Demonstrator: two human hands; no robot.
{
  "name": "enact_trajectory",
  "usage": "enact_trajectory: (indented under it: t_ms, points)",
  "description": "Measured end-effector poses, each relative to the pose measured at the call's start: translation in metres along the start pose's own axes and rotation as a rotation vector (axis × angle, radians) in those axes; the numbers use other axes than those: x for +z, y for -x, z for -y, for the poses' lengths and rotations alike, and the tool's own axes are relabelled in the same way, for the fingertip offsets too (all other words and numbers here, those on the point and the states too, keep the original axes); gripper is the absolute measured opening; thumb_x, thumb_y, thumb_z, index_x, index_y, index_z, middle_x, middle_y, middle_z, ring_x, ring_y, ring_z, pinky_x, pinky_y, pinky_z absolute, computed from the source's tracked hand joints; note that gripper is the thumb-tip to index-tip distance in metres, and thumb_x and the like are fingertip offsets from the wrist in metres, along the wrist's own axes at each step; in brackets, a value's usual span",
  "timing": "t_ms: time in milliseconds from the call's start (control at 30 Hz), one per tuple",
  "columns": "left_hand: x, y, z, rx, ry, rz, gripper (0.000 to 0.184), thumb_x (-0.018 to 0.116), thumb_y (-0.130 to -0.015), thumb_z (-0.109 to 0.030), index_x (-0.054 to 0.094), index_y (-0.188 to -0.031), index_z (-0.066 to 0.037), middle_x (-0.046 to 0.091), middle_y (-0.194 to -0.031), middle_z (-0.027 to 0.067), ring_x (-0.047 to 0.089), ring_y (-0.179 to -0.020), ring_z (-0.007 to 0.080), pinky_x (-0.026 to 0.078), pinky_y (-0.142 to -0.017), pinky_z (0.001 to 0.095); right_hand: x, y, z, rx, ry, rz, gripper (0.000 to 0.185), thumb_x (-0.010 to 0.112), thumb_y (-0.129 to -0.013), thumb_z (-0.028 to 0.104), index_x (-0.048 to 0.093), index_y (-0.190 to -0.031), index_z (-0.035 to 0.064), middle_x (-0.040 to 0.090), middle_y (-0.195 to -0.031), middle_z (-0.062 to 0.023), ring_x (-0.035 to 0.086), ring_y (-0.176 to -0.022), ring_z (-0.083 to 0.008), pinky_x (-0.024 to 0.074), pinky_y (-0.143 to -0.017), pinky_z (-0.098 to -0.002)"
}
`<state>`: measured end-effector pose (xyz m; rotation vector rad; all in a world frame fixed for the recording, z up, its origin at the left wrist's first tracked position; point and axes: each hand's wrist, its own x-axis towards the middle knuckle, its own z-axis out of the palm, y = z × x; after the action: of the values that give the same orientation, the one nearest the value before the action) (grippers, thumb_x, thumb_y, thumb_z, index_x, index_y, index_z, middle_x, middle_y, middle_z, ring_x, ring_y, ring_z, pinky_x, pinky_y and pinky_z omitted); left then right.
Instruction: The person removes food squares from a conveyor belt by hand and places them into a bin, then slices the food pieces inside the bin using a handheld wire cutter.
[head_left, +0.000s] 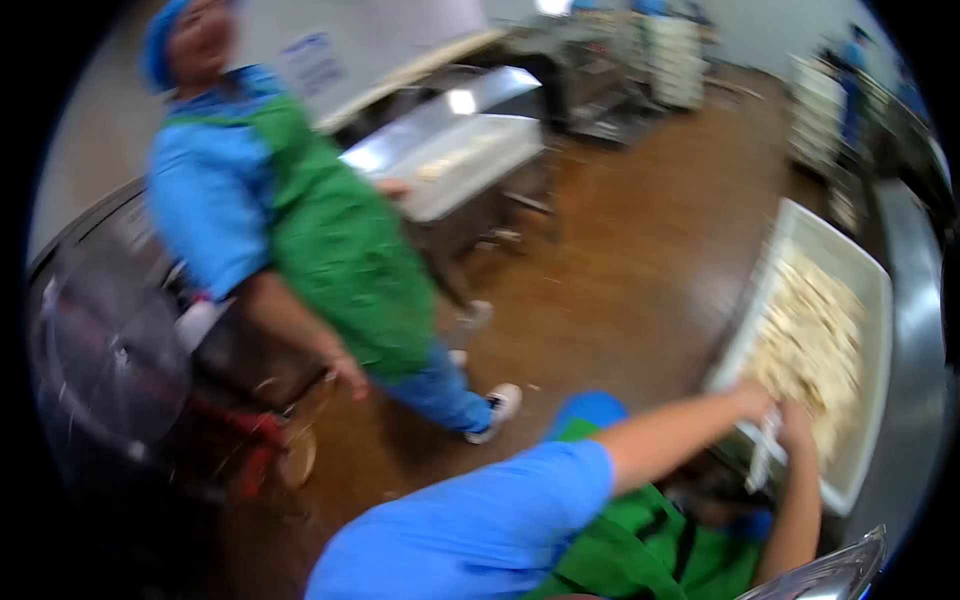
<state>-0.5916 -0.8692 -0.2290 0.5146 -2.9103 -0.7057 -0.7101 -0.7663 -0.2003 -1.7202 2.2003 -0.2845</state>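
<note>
Blue sleeve nearest, bottom centre, runs to left hand. Blurred white item sits lower right of frame, at both hands, by the near end of a white tub of pale pieces. Right hand alongside; can't tell how closed either is. Metal surface at right edge. Co-worker, upper left.

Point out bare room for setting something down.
Bare brown floor lies between the white tub and the other person in green. The steel surface right of the tub looks bare too, though blurred. Crowded: the tub's inside, filled with pale pieces, and its near end, where the left hand and right hand crowd by a white item.
</note>
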Motion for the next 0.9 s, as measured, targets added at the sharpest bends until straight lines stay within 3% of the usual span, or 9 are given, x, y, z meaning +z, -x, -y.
enact_trajectory:
  t_ms: [33,167,233,300,633,900]
  points:
    - [0.002,-0.004,-0.033,-0.111,-0.088,0.131,0.031,0.06,-0.071,-0.038,0.07,-0.083,-0.011,0.067,-0.086,0.0139,0.064,-0.083,0.0298,0.049,-0.073,0.0407,-0.02,0.031,0.008,-0.012,-0.193,-0.042,0.027,0.064,-0.072,0.021,0.067,-0.092,0.002,0.064,-0.09,-0.0232,0.061,-0.087,-0.0373,0.0468,-0.077,-0.0432]
    - [-0.031,-0.002,-0.059,-0.111,0.048,0.242,0.041,0.057,-0.074,-0.045,0.069,-0.088,-0.009,0.067,-0.094,0.0136,0.064,-0.089,0.0295,0.05,-0.075,0.0399,-0.006,0.025,-0.025,0.034,-0.097,-0.163,0.022,0.06,-0.072,0.018,0.064,-0.082,-0.0016,0.061,-0.084,-0.0251,0.059,-0.084,-0.0412,0.046,-0.074,-0.0442]
    - [-0.035,0.01,-0.058,-0.108,0.016,0.227,0.036,0.057,-0.075,-0.04,0.069,-0.091,-0.011,0.067,-0.094,0.0128,0.064,-0.088,0.0301,0.05,-0.076,0.0397,0.006,0.022,-0.028,-0.006,-0.076,-0.164,0.021,0.06,-0.072,0.018,0.063,-0.079,-0.0014,0.061,-0.082,-0.0258,0.058,-0.082,-0.0414,0.0459,-0.073,-0.0444]
    - [-0.041,0.019,-0.059,-0.086,0.009,0.237,0.032,0.056,-0.076,-0.037,0.069,-0.09,-0.011,0.067,-0.094,0.0129,0.064,-0.087,0.0304,0.05,-0.076,0.0398,-0.019,0.041,0.014,0.001,-0.064,-0.205,0.021,0.061,-0.072,0.018,0.062,-0.079,-0.0015,0.061,-0.08,-0.0253,0.059,-0.08,-0.0413,0.0459,-0.072,-0.0446]
    - [-0.037,0.015,-0.057,-0.091,0.005,0.202,0.034,0.054,-0.077,-0.036,0.067,-0.093,-0.009,0.066,-0.094,0.0139,0.063,-0.087,0.0307,0.05,-0.077,0.04,-0.006,0.031,-0.008,0.0,-0.064,-0.17,0.02,0.064,-0.07,0.016,0.062,-0.08,-0.0006,0.061,-0.078,-0.0252,0.059,-0.079,-0.041,0.046,-0.071,-0.0449]
    - [-0.035,0.015,-0.054,-0.085,0.038,0.186,0.035,0.057,-0.075,-0.033,0.064,-0.099,-0.008,0.066,-0.091,0.0149,0.063,-0.085,0.0317,0.05,-0.075,0.0405,-0.004,0.028,-0.006,-0.037,-0.113,-0.133,0.026,0.065,-0.069,0.022,0.063,-0.082,-0.0002,0.062,-0.078,-0.0241,0.06,-0.08,-0.0414,0.0474,-0.071,-0.0449]
